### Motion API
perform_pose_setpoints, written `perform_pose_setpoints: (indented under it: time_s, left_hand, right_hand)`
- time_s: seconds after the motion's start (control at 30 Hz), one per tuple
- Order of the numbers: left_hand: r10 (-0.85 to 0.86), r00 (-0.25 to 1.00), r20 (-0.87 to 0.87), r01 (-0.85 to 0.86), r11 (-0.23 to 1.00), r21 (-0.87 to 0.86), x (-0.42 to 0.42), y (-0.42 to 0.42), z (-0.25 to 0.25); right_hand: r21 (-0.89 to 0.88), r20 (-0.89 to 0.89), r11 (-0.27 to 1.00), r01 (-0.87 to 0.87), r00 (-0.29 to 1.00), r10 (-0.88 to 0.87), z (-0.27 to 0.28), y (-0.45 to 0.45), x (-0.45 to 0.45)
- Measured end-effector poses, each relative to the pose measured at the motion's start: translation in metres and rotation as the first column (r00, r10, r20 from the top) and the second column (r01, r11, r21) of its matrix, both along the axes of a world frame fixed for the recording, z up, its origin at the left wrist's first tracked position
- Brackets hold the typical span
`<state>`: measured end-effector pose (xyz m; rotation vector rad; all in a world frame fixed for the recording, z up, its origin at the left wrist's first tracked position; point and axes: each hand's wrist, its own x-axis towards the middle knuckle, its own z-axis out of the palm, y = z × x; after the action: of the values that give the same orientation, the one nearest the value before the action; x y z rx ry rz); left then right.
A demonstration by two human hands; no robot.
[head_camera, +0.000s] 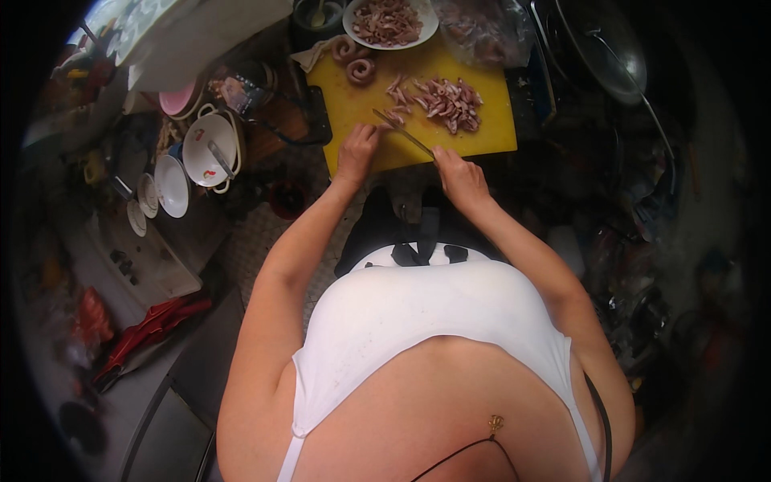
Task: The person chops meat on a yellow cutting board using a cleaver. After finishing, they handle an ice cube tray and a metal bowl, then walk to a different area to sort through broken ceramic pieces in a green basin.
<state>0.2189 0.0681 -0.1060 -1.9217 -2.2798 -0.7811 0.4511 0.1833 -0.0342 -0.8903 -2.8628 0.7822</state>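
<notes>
My right hand (461, 176) grips a kitchen knife (412, 140), its blade slanting up and left across a yellow cutting board (491, 137). By the blade, near its tip, my left hand (359, 150) has its fingers bunched on a small piece of pinkish meat (383, 127), mostly hidden by the fingers. Beyond the blade lies a heap of cut meat strips (452, 105), with a smaller group of strips (398, 95) to its left. Coiled, uncut meat pieces (360, 71) rest at the board's far left.
A white plate (430, 24) heaped with cut strips stands at the far edge, beside a clear plastic bag (485, 33). Bowls and an enamel pot (208, 144) stand to the left. A large metal wok or lid (623, 66) is at the right.
</notes>
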Motion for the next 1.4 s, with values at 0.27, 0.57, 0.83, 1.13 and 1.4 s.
perform_pose_setpoints:
  time_s: [0.27, 0.57, 0.83, 1.13, 1.4]
  left_hand:
    - [0.006, 0.999, -0.039, -0.007, 1.000, -0.027, -0.003, -0.002, -0.009]
    - [-0.021, 0.999, 0.024, 0.022, 1.000, -0.020, -0.005, -0.004, -0.009]
    - [-0.023, 0.999, -0.031, 0.022, 0.999, -0.024, -0.007, -0.003, -0.015]
    - [-0.103, 0.993, -0.056, 0.101, 0.994, -0.040, -0.015, -0.004, -0.025]
    - [-0.228, 0.973, 0.044, 0.229, 0.973, -0.010, -0.023, -0.005, -0.013]
  right_hand:
    - [-0.007, 0.087, 1.000, -0.025, 0.996, 0.025, -0.003, 0.009, -0.012]
    - [0.056, 0.229, 0.995, -0.078, 0.971, 0.063, 0.015, -0.005, -0.039]
    - [0.096, 0.235, 0.984, -0.151, 0.964, 0.125, 0.039, 0.005, -0.049]
    - [0.007, 0.042, 0.991, -0.135, 0.990, 0.134, -0.023, 0.018, -0.079]
    - [-0.086, 0.085, 0.994, -0.064, 0.994, 0.071, -0.006, 0.022, -0.045]
